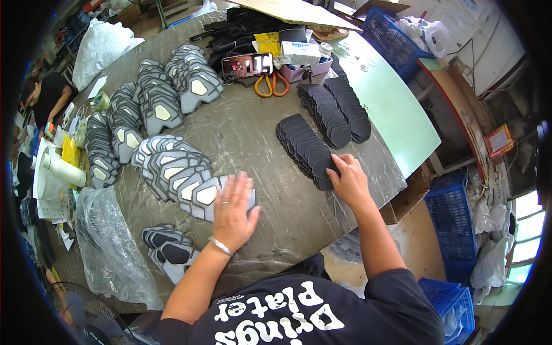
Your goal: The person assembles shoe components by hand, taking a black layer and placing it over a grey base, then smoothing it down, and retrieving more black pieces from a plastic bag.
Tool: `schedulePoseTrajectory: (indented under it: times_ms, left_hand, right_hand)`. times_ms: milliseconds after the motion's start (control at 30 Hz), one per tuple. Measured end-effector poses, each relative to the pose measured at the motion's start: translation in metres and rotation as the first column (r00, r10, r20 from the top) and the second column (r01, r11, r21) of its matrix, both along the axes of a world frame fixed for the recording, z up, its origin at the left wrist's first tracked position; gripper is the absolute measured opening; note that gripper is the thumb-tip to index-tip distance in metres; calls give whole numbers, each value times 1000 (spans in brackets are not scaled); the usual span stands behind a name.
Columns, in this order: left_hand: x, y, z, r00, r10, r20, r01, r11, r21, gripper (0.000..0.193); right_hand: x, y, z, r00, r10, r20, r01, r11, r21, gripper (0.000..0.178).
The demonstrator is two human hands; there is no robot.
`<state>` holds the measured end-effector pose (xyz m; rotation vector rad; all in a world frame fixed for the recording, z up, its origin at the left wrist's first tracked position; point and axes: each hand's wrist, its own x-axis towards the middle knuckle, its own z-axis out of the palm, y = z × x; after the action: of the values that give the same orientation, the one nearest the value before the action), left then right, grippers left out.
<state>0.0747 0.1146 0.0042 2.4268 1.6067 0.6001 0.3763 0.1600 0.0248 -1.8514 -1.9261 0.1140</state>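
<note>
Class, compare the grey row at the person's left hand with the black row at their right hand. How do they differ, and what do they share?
Colour: the grey row has pale-centred pieces; the black row is plain.
Outline: the grey row's pieces are angular; the black row's are elongated with rounded ends.
Hands: the left hand lies flat over the grey row's right end; the right hand has bent fingers at the black row's edge.
Shared: both overlap along the table.

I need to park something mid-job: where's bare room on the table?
The widest bare patch of table lies between the grey pieces and black pieces, short of the scissors, running nearer between left hand and right hand. The green board, right of the black pieces, has room too. Crowded: the far edge around the phone, and the left side.
</note>
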Motion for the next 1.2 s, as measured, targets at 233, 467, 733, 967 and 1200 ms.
schedulePoseTrajectory:
  times_ms: [233,467,733,967,1200]
  left_hand:
    - [83,56,-2,899,-433,-64,437,893,108,68]
    - [113,75,-11,887,-456,-78,455,890,-35,98]
    - [81,55,3,931,-348,112,335,935,118,102]
    - [-20,-47,-5,998,-34,-45,30,995,-95,82]
    - [-16,-99,-8,988,-120,101,137,974,-181,69]
  right_hand:
    - [9,9,-1,998,19,-59,-20,1000,-15,18]
    - [9,-23,20,955,295,7,-294,949,115,10]
    - [20,-61,34,463,108,-880,-235,972,-4,6]
    - [-4,-62,-2,60,-128,-990,-355,924,-141,3]
    - [-77,-46,-10,352,-233,-906,-535,745,-399,11]
